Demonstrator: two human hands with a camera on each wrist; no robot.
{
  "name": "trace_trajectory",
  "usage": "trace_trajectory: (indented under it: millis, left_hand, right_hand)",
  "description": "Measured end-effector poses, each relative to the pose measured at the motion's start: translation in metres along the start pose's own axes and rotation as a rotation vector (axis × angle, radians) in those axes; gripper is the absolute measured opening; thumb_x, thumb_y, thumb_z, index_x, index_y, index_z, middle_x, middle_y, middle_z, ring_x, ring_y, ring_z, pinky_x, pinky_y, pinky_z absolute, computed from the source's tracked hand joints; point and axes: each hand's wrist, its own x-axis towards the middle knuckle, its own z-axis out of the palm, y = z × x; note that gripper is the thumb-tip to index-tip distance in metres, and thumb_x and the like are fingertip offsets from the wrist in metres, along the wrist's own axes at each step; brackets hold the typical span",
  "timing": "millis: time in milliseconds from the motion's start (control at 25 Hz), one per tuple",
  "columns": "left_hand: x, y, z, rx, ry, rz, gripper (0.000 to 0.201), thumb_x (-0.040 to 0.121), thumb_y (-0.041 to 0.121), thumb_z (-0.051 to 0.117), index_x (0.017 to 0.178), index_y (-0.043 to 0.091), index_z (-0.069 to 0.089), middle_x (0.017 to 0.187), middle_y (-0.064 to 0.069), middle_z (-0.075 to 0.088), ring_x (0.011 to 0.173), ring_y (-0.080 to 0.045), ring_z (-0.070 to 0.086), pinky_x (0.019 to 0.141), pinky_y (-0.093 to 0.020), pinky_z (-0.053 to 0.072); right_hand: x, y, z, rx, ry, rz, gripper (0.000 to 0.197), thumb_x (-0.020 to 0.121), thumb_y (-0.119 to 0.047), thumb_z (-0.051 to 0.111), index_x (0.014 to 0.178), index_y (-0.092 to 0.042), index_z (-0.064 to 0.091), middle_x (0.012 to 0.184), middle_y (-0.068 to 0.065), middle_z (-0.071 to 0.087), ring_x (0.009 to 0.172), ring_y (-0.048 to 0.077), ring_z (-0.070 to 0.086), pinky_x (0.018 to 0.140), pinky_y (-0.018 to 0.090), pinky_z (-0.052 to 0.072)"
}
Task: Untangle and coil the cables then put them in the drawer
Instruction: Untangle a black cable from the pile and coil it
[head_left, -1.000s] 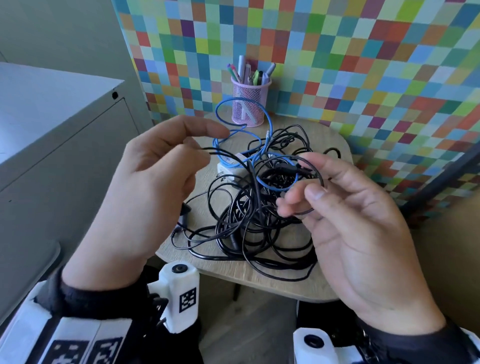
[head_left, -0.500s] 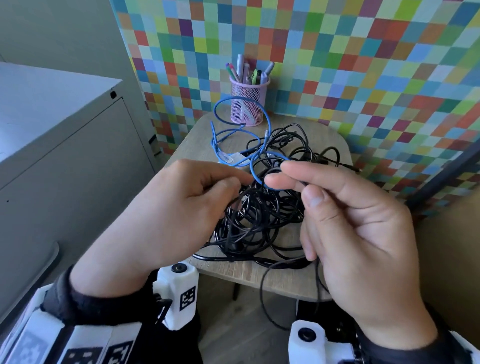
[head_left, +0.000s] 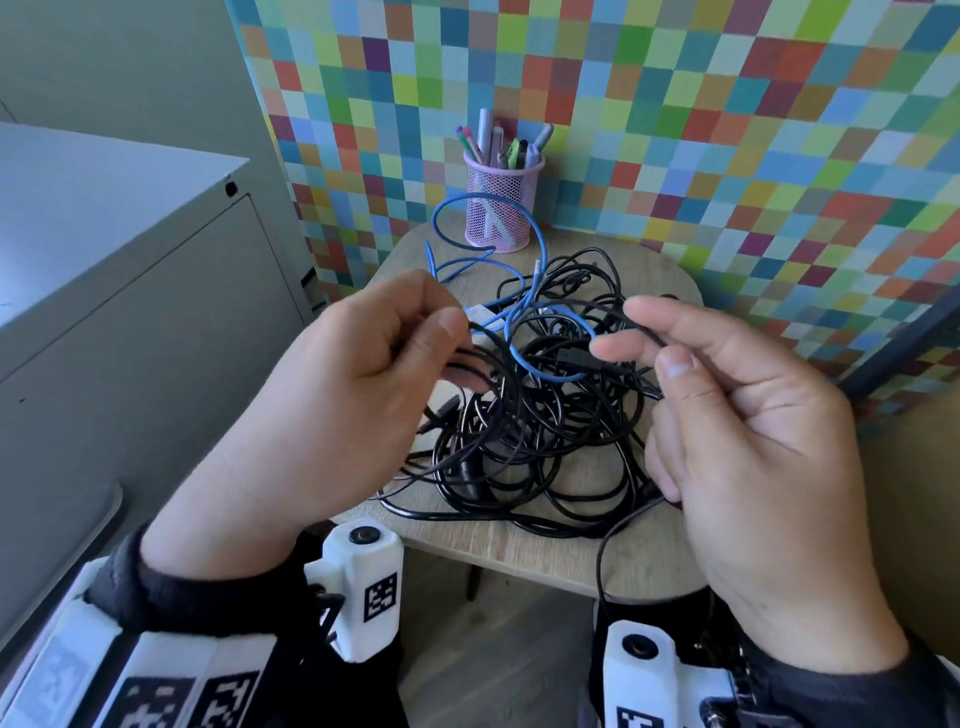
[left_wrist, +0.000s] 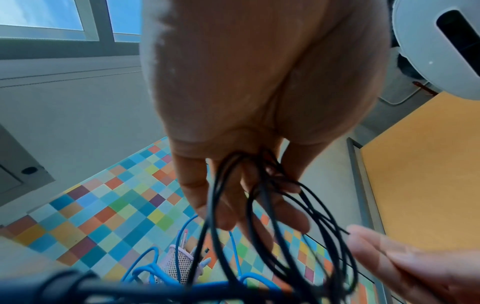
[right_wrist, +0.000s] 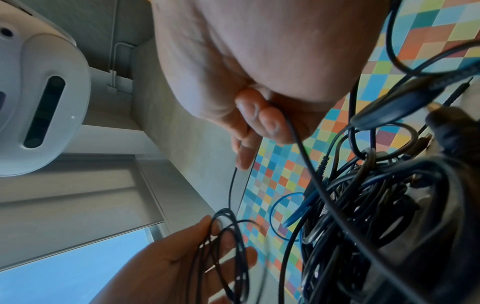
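Note:
A tangle of black cables (head_left: 540, 436) lies on a small wooden table (head_left: 519, 551), with a blue cable (head_left: 540, 244) looped through its far side. My left hand (head_left: 449, 332) pinches small loops of a thin black cable (left_wrist: 215, 205) just above the pile's left side. My right hand (head_left: 641, 340) holds the same thin cable (right_wrist: 293, 131) between thumb and curled fingers, over the pile's right side. Below the right hand the cable (head_left: 602, 556) hangs past the table's front edge. No drawer shows open.
A pink mesh pen cup (head_left: 501, 213) stands at the back of the table against a multicoloured checked wall (head_left: 727, 130). A grey metal cabinet (head_left: 130, 291) stands to the left, close to the table.
Half a second ago my fingertips met over the pile. The hands have since drawn apart, the right one moving rightward along the thin cable, with loops staying in the left.

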Motion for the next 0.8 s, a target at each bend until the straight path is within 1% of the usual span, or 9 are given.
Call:
trace_trajectory:
  millis: [80,200,280,360,440,520,600,680,800]
  left_hand:
    - [0.001,0.002,0.0,-0.179,0.047,0.008,0.022,0.104,0.026,0.05,0.087,0.017,0.059,0.07,0.006,0.069,0.065,-0.021,0.074,0.067,-0.027,0.054]
    - [0.001,0.005,-0.001,-0.205,0.071,0.041,0.024,0.102,0.031,0.047,0.086,0.017,0.059,0.059,-0.003,0.059,0.049,-0.025,0.062,0.056,-0.028,0.049]
    - [0.0,0.007,0.0,-0.198,0.06,0.039,0.026,0.103,0.033,0.05,0.086,0.019,0.062,0.055,-0.004,0.053,0.044,-0.021,0.051,0.049,-0.025,0.042]
    - [-0.002,0.009,0.002,-0.2,0.026,0.051,0.026,0.103,0.037,0.055,0.084,0.023,0.067,0.054,-0.004,0.048,0.046,-0.018,0.041,0.045,-0.022,0.035]
    - [-0.003,0.01,0.003,-0.142,-0.016,0.088,0.026,0.1,0.041,0.057,0.083,0.025,0.07,0.056,-0.005,0.046,0.049,-0.022,0.036,0.046,-0.023,0.032]
    - [-0.003,0.012,0.005,-0.083,-0.05,0.115,0.028,0.099,0.043,0.057,0.083,0.024,0.07,0.055,0.003,0.044,0.049,-0.016,0.034,0.047,-0.023,0.029]
    - [-0.004,0.013,0.006,-0.077,-0.064,0.11,0.028,0.098,0.044,0.056,0.081,0.026,0.069,0.054,0.009,0.045,0.048,-0.011,0.033,0.046,-0.022,0.028]
    - [-0.003,0.012,0.006,-0.07,-0.055,0.082,0.028,0.098,0.046,0.056,0.082,0.027,0.068,0.054,0.006,0.045,0.049,-0.013,0.034,0.046,-0.024,0.029]
    - [-0.002,0.009,0.009,-0.069,-0.024,0.062,0.027,0.097,0.046,0.056,0.087,0.024,0.069,0.056,0.006,0.047,0.05,-0.013,0.036,0.049,-0.023,0.031]
  right_hand:
    - [0.001,0.002,-0.001,-0.011,-0.022,0.019,0.03,0.104,-0.018,0.05,0.123,-0.024,0.072,0.073,-0.031,0.068,0.071,0.061,0.053,0.049,0.037,0.037]
    - [0.0,0.003,-0.001,-0.02,-0.077,0.044,0.031,0.101,-0.022,0.052,0.12,-0.033,0.074,0.1,-0.008,0.079,0.044,0.034,0.034,0.045,0.034,0.034]
    - [-0.002,0.004,0.001,-0.039,-0.125,0.058,0.032,0.101,-0.021,0.052,0.117,-0.037,0.075,0.101,-0.002,0.078,0.042,0.03,0.028,0.04,0.035,0.031]
    - [-0.004,0.002,0.003,-0.078,-0.171,0.065,0.032,0.101,-0.02,0.054,0.114,-0.04,0.076,0.097,-0.002,0.077,0.042,0.025,0.033,0.042,0.032,0.032]
    - [-0.006,0.0,0.005,-0.13,-0.223,0.054,0.032,0.103,-0.017,0.058,0.107,-0.04,0.079,0.094,-0.003,0.076,0.048,0.009,0.047,0.047,0.027,0.039]
    - [-0.008,-0.003,0.007,-0.194,-0.263,0.006,0.034,0.103,-0.008,0.061,0.103,-0.038,0.079,0.093,-0.005,0.075,0.073,0.01,0.069,0.063,0.021,0.051]
    - [-0.008,-0.004,0.01,-0.236,-0.291,-0.04,0.033,0.101,-0.008,0.061,0.101,-0.036,0.078,0.094,-0.005,0.073,0.091,0.018,0.071,0.077,0.028,0.055]
    - [-0.008,-0.005,0.011,-0.23,-0.311,-0.052,0.03,0.099,-0.011,0.06,0.1,-0.035,0.078,0.094,-0.004,0.071,0.093,0.021,0.069,0.079,0.032,0.055]
    - [-0.008,-0.006,0.011,-0.197,-0.266,-0.036,0.03,0.098,-0.013,0.059,0.101,-0.034,0.079,0.093,-0.007,0.072,0.086,0.015,0.07,0.073,0.02,0.052]
